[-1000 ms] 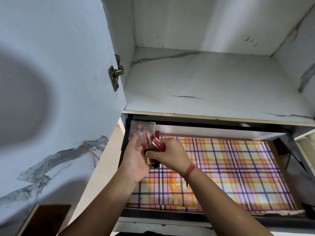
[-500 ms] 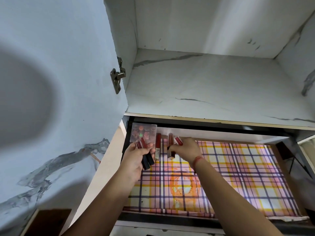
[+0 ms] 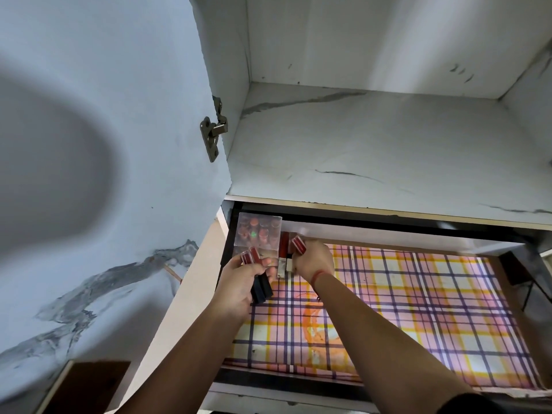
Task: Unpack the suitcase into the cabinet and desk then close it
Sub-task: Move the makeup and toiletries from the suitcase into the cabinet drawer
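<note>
An open drawer (image 3: 507, 264) lined with plaid paper sits below an empty cabinet shelf (image 3: 373, 150). A clear box of small red cosmetics (image 3: 258, 233) lies in the drawer's back left corner. Beside it stand two red lipstick tubes (image 3: 283, 253). My left hand (image 3: 239, 285) is shut on two red tubes with dark caps (image 3: 260, 279) at the drawer's left edge. My right hand (image 3: 312, 259) holds another red tube (image 3: 298, 245) right next to the standing ones.
The cabinet door (image 3: 104, 144) stands open on the left, its hinge (image 3: 213, 130) facing me. A dark brown surface (image 3: 89, 386) shows at the bottom left. The plaid liner (image 3: 418, 309) is bare to the right of my hands.
My hands have parted. My right hand carried tubes toward the back left of the drawer, where two now stand beside the clear box. My left hand stayed with its tubes.
</note>
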